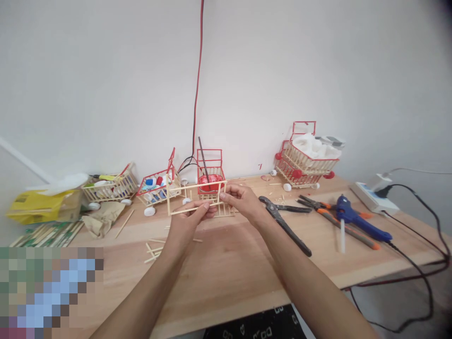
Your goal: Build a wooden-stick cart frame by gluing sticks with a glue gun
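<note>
In front of me, raised above the table, is a rectangular frame of thin wooden sticks [168, 200]. My left hand [187, 227] is closed around its lower stick, thumb on top. At the frame's right end my right hand [240, 200] pinches a short upright stick between thumb and fingers; whether that piece is joined to the frame I cannot tell. Just behind my hands stands a small stick cart with a red handle [209, 150], partly hidden, holding a red container [208, 180] with a dark rod in it. Short loose sticks [154, 254] lie below my left forearm.
Small stick carts [155, 186] with bottle caps and a fuller cart [307, 162] line the wall. Black-handled pliers [287, 230], orange-grey pliers [349, 229], a blue glue gun [363, 223] and a power strip [374, 197] with cables lie right. Wooden sticks [45, 235] lie left.
</note>
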The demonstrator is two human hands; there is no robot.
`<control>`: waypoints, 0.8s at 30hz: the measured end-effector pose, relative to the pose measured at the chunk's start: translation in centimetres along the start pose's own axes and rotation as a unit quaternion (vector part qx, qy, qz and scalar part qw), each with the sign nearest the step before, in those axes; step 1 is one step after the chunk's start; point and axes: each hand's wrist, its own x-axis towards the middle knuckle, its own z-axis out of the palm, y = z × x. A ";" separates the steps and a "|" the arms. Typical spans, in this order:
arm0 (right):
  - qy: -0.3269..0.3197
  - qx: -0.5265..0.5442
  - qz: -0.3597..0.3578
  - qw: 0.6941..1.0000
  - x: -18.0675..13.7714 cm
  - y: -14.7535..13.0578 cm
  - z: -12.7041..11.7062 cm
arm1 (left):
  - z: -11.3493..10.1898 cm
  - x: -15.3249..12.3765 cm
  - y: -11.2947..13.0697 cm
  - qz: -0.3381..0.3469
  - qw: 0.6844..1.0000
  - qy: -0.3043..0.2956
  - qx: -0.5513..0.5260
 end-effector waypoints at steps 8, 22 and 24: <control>-0.015 -0.009 -0.011 1.000 0.0 0.2 -0.3 | 0.1 -0.2 0.3 -0.027 0.999 -0.018 -0.017; -0.025 -0.027 -0.027 0.999 0.0 0.1 -0.5 | 0.3 -0.4 0.4 -0.040 0.999 -0.004 -0.034; -0.026 -0.033 -0.030 0.999 0.0 0.1 -0.5 | 0.3 -0.4 0.4 -0.041 0.999 -0.002 -0.035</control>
